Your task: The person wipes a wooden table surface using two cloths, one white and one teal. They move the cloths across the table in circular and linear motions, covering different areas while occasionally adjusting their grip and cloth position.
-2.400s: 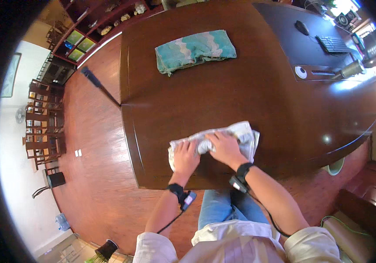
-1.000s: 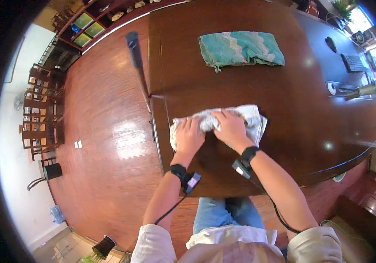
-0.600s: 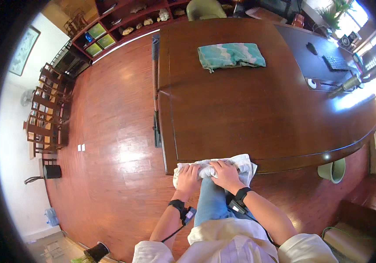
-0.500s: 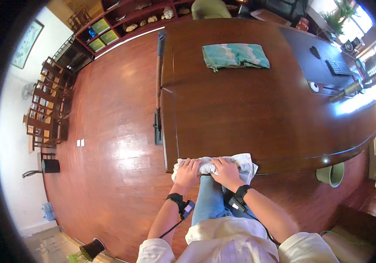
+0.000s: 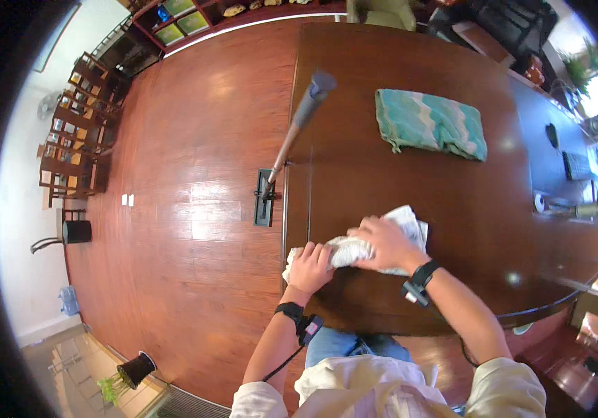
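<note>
A bunched white cloth (image 5: 344,252) lies across the left front part of the dark wooden desk (image 5: 355,188). My left hand (image 5: 311,268) grips its left end at the desk's left edge, fingers curled over it. Farther right, my right hand (image 5: 386,244) clasps the cloth from above, with a loose corner showing beyond the knuckles. Beyond my hands, a folded green and white towel (image 5: 431,124) rests on the desktop. Black straps with small devices circle both wrists.
A flat mop (image 5: 263,198) stands on the floor by the desk's left edge, its handle leaning against it. Keyboard (image 5: 578,165) and mouse (image 5: 552,134) sit at the desk's right. Wooden chairs (image 5: 72,139) line the left wall. A potted plant (image 5: 136,369) stands at lower left.
Both hands have moved forward with the cloth, from the desk's front edge onto its top, the right hand farther. The view has shifted, and the desk appears closer.
</note>
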`<act>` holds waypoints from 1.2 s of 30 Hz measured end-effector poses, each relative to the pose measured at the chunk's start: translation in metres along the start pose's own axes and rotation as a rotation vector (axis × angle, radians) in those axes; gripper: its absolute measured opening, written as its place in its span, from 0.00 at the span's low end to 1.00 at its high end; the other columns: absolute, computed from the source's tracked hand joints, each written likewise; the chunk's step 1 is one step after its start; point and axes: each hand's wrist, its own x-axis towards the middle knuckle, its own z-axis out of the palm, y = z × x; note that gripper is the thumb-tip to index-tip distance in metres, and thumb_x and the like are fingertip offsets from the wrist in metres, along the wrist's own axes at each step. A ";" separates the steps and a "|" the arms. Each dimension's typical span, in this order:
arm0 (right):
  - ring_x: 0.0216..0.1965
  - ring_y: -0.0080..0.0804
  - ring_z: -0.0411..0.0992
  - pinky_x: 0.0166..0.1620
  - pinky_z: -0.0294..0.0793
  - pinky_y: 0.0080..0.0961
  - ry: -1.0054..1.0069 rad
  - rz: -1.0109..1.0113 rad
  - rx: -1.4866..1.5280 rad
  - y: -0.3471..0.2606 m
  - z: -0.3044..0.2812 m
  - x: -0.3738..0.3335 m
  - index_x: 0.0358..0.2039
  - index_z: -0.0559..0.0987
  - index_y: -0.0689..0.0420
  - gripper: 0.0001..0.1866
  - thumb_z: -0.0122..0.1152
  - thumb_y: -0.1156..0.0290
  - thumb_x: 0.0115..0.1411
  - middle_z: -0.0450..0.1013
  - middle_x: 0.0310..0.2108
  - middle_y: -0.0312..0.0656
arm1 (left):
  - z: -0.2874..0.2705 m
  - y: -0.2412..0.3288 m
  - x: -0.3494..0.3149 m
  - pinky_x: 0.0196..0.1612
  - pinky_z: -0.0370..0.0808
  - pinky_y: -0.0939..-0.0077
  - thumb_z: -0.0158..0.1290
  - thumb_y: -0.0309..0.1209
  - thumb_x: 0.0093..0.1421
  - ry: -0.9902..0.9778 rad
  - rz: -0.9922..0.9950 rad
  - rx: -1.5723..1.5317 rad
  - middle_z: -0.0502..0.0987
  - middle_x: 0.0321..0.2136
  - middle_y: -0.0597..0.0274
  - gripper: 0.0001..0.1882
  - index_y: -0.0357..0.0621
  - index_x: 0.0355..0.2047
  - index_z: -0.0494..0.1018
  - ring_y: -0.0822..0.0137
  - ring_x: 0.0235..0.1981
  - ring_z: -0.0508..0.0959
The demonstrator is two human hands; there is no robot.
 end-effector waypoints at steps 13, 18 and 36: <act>0.72 0.50 0.45 0.71 0.44 0.52 0.284 0.402 -0.489 0.208 -0.115 0.193 0.69 0.61 0.45 0.39 0.59 0.47 0.61 0.47 0.73 0.44 | -0.001 -0.036 0.087 0.30 0.69 0.67 0.56 0.27 0.44 -0.021 -0.061 -0.025 0.73 0.27 0.63 0.14 0.43 0.34 0.73 0.61 0.30 0.74; 0.72 0.48 0.47 0.70 0.45 0.50 0.455 0.349 -0.488 0.202 -0.101 0.269 0.67 0.64 0.45 0.34 0.55 0.48 0.64 0.51 0.72 0.42 | -0.004 -0.035 0.084 0.30 0.70 0.68 0.57 0.29 0.45 0.027 -0.029 0.007 0.74 0.28 0.64 0.11 0.46 0.31 0.72 0.62 0.31 0.75; 0.60 0.41 0.63 0.62 0.60 0.45 0.148 -0.098 -0.087 0.028 0.014 0.146 0.46 0.82 0.49 0.20 0.57 0.76 0.52 0.69 0.57 0.39 | -0.001 -0.014 0.069 0.46 0.71 0.58 0.65 0.29 0.37 -0.044 -0.122 -0.093 0.73 0.35 0.55 0.29 0.43 0.42 0.69 0.51 0.41 0.73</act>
